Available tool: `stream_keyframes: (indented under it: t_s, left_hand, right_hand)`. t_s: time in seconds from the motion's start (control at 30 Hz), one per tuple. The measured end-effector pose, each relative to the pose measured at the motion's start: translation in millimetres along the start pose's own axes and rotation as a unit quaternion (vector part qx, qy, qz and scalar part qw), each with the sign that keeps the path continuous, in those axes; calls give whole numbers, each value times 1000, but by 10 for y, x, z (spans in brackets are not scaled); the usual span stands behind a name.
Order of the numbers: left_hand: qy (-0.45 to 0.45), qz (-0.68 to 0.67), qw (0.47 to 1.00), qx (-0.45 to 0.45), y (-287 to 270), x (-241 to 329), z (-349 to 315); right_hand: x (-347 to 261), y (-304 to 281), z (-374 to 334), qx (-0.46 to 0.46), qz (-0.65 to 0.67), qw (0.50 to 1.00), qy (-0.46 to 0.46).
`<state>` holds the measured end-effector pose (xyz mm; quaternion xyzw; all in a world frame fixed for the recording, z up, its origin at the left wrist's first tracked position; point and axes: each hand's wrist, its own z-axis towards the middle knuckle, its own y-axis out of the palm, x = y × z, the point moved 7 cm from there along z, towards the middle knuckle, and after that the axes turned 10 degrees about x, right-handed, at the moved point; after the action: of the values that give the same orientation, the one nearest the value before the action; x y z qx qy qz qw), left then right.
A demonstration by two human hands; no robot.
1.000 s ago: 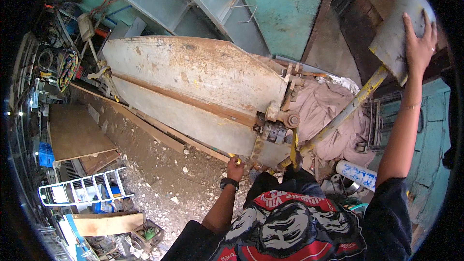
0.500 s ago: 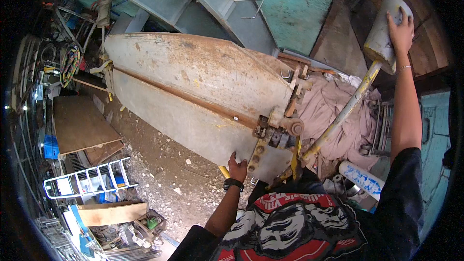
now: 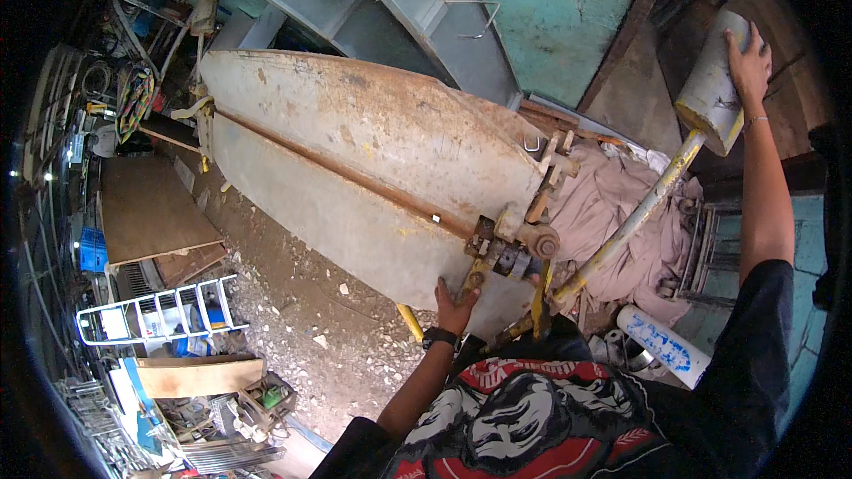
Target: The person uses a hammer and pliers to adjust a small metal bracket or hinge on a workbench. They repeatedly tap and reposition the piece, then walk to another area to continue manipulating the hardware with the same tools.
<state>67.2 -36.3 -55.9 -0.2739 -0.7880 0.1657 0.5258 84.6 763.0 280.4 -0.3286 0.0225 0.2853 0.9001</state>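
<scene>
A long rusty metal bending brake (image 3: 355,137), with two pale weathered plates and a rusty seam between them, stretches from far left to near right. At its near end are bolted brackets and a round rusty pivot (image 3: 539,240). My right hand (image 3: 752,66), on the right, curves its fingers over the upper end of a grey cylindrical counterweight (image 3: 710,93). A yellow-and-grey bar (image 3: 630,217) slants from that weight down to the pivot end. My left hand (image 3: 455,306), fingers apart, rests at the lower plate's near edge beside the bolts. No object shows in it.
Behind the brake stand grey metal cabinets (image 3: 390,0) and a green wall (image 3: 555,22). Crumpled pinkish cloth (image 3: 612,204) lies to the right, with a white-and-blue cylinder (image 3: 666,346) nearer me. A small white ladder (image 3: 164,310), boards (image 3: 155,213) and scrap crowd the left. Rubble covers the floor.
The whole view has shifted slightly. My left hand has moved a little to the right, closer to the bolted bracket. My right hand and the counterweight sit slightly lower and further right in view.
</scene>
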Motion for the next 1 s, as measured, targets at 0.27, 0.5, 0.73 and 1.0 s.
stream_keyframes:
  t_s: [0.27, 0.5, 0.73, 1.0]
  left_hand:
    - [34, 115, 992, -26, 8, 68, -66]
    - [49, 77, 994, -62, -57, 106, -326]
    - [98, 173, 971, -133, 46, -85, -447]
    - [78, 229, 947, -210, 146, 24, -369]
  right_hand:
    - [143, 296, -21, -43, -10, 999, 10]
    - [97, 264, -1, -32, -26, 999, -13]
    - [188, 614, 207, -104, -76, 991, -31]
    - [465, 686, 765, -198, -89, 972, -95]
